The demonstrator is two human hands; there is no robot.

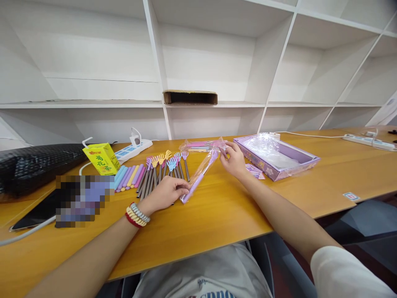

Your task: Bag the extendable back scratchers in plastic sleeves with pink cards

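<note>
A purple back scratcher point(197, 182) lies slantwise in a clear plastic sleeve point(201, 169), its claw end pointing away from me. My left hand point(166, 191) pinches the sleeve's edge near the handle end. At the claw end, the fingers of my right hand point(233, 159) are closed on the sleeve's far part. Left of it are several back scratchers with grey rods and coloured claws point(161, 160), without handle grips. Beside those, pastel handle grips point(130, 177) lie in a row. Behind my right fingers rests a clear pack of pink and blue back scratchers point(201, 145).
To the right sits a purple open box point(276, 159) with crumpled clear plastic in it; a small purple card point(254, 171) lies by its near side. A yellow drink carton point(101, 159), power strip point(133, 151), dark phone point(37, 209) and black wrapped bundle point(40, 165) occupy the left. White shelving rises behind.
</note>
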